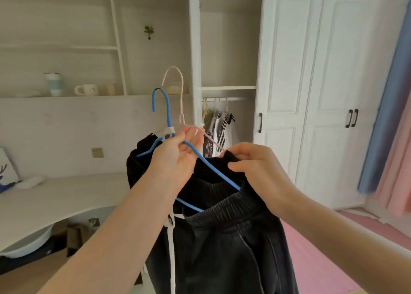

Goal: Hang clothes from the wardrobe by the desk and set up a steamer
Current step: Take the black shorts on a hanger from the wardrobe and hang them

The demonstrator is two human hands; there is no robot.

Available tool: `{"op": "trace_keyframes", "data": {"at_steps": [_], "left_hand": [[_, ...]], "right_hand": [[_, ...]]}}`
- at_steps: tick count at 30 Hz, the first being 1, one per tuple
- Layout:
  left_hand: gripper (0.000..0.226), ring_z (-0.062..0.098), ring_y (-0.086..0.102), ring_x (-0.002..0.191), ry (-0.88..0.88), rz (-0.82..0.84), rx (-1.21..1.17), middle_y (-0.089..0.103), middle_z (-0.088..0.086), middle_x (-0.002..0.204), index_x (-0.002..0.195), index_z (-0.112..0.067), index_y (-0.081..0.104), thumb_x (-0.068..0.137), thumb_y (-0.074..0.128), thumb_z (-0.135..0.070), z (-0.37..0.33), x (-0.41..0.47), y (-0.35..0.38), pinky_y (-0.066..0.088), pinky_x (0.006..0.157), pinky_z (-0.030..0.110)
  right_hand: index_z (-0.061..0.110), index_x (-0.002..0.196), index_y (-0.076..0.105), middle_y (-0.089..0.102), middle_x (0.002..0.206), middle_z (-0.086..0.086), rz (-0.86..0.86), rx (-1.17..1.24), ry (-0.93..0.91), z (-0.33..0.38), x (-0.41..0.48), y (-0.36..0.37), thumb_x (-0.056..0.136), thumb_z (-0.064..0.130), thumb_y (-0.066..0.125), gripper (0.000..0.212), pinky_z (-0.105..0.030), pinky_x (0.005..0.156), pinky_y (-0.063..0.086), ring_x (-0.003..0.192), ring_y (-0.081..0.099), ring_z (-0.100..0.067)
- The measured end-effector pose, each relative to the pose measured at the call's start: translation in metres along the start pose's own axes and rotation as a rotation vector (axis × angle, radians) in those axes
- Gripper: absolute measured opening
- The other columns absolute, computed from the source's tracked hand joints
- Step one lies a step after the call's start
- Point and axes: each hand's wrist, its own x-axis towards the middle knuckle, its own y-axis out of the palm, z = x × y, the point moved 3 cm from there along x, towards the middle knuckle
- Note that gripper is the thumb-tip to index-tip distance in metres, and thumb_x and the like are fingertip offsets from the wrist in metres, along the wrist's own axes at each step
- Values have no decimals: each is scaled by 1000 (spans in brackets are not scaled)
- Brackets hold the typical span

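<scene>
Mid-room, facing the open wardrobe (226, 48): my left hand (175, 158) is curled around two wire hangers just below their necks, a blue hanger (167, 106) and a pale pink hanger (181, 89). My right hand (255, 171), close beside it but not touching, pinches a fold of black fabric (231, 158) at the blue hanger's right shoulder. Dark trousers (222, 238) hang from that hanger by their elastic waistband, near and centre, and a white drawstring (171, 249) trails down their left side.

The risks, as I judge them, lie in the bundle. With two hangers in one grip, the hooks may cross and snag when I lift them to a rail. The waistband sits high on the right arm and low on the left, so letting go of the pinch could send the trousers sliding off. The loose drawstring could also catch on the edge of the counter (55, 195) at the left as I turn that way.

Other clothes hang on the wardrobe rail (219, 99), far behind my hands. No steamer is in view.
</scene>
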Motion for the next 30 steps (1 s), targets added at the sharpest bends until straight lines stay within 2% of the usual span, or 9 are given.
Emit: {"op": "trace_keyframes", "data": {"at_steps": [4,9,12,17,20,24,27,30], "left_hand": [[31,35,58,114,23,-28,-6,56,24,127,128,9,47,99,40,-1,-26,-12,-22,44,104,40],[27,35,60,106,56,-74,13,56,24,123,122,9,47,99,38,1,-61,-18,-60,44,103,43],[27,37,57,109,58,-116,1,54,25,123,123,10,44,99,38,1,-87,-19,-86,47,96,43],[34,38,54,118,85,-198,16,52,27,126,131,10,41,98,39,2,-137,-17,-139,45,101,45],[38,38,53,119,110,-244,7,51,27,129,135,9,37,98,38,2,-170,-16,-170,44,103,44],[38,35,56,115,146,-291,-19,56,23,121,135,8,37,97,38,4,-207,-16,-210,45,102,40],[37,32,59,112,180,-341,-15,58,21,118,133,6,39,96,39,4,-232,-14,-242,45,101,38],[34,29,61,108,207,-391,-8,60,19,116,128,1,44,94,44,4,-254,-9,-276,45,103,37]], "right_hand": [[12,97,69,73,92,-5,98,-8,4,0,4,29,87,-3,54,23,-24,71,55,83,70,-17],[11,97,70,73,93,-7,207,-59,-1,-6,14,82,84,-4,56,24,-42,88,54,89,69,-22],[13,95,70,74,91,-4,259,-126,-41,-9,22,118,83,-4,56,25,-42,87,55,88,69,-20],[19,90,69,71,85,2,299,-295,-142,-8,38,187,83,0,53,26,-36,77,56,81,67,-17],[21,84,65,67,75,2,329,-389,-261,-7,46,233,90,14,50,18,-39,67,53,72,63,-22],[25,72,53,58,62,2,337,-602,-455,-7,53,292,94,45,39,32,-39,60,47,60,55,-19],[27,94,57,64,74,7,351,-733,-545,-8,57,336,92,59,33,39,-32,61,47,66,58,-14],[33,129,41,65,105,16,389,-746,-614,-11,60,382,94,56,37,42,-28,67,49,85,64,-12]]}}
